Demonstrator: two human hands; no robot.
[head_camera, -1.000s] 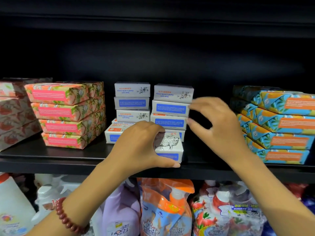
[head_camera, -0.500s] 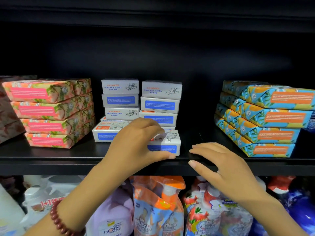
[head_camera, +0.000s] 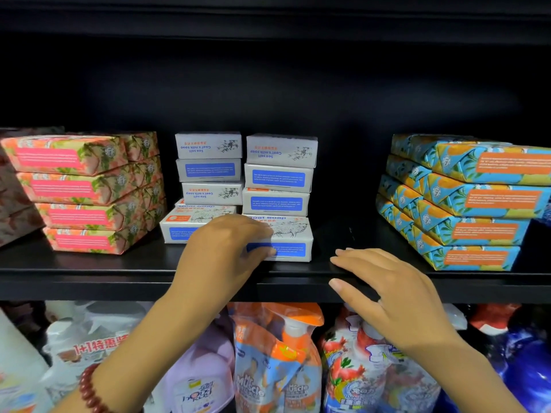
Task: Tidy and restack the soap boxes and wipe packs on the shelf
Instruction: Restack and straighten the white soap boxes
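White and blue goat-milk soap boxes stand in two stacks mid-shelf, a left stack [head_camera: 208,168] and a right stack [head_camera: 280,174]. One soap box [head_camera: 292,238] lies flat at the front under the right stack. My left hand [head_camera: 220,257] grips its left end, fingers over the top and front. A second flat box [head_camera: 185,225] lies beside it to the left. My right hand [head_camera: 387,290] rests open on the black shelf's front edge [head_camera: 89,281], right of the box, holding nothing. Pink wipe packs [head_camera: 80,192] are stacked at the left, blue and orange packs [head_camera: 471,204] at the right.
A bare gap of shelf lies between the soap boxes and the blue and orange packs. Below the shelf stand spray bottles and refill pouches [head_camera: 277,353]. Darker pink packs [head_camera: 15,198] sit at the far left edge. A shelf board hangs dark overhead.
My right hand came down from the right soap stack and now lies on the shelf edge. My left hand's thumb has drawn in along the front soap box, on which it stays.
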